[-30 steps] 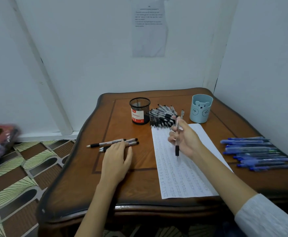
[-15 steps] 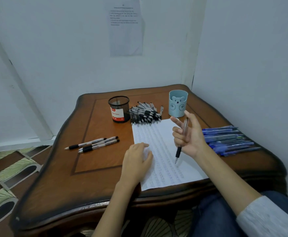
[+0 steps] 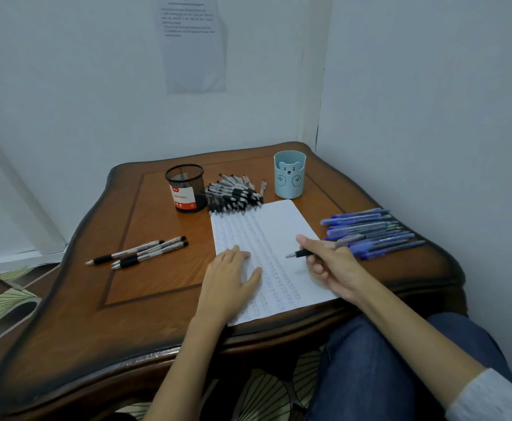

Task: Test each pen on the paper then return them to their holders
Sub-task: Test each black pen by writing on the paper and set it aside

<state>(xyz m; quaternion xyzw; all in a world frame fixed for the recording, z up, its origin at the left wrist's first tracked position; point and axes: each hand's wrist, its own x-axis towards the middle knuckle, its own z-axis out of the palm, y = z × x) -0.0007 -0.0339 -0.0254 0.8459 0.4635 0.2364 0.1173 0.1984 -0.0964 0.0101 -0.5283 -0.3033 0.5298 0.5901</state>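
Though beside paper — blue pens

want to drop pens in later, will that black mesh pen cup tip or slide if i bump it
The black wire-mesh pen cup seems empty, so it is probably light and easily shoved across the glossy wooden table. It stands upright and squat, so it likely slides before tipping.

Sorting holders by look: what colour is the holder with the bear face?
Light blue; the round bear-face pen holder shows best in the head view.
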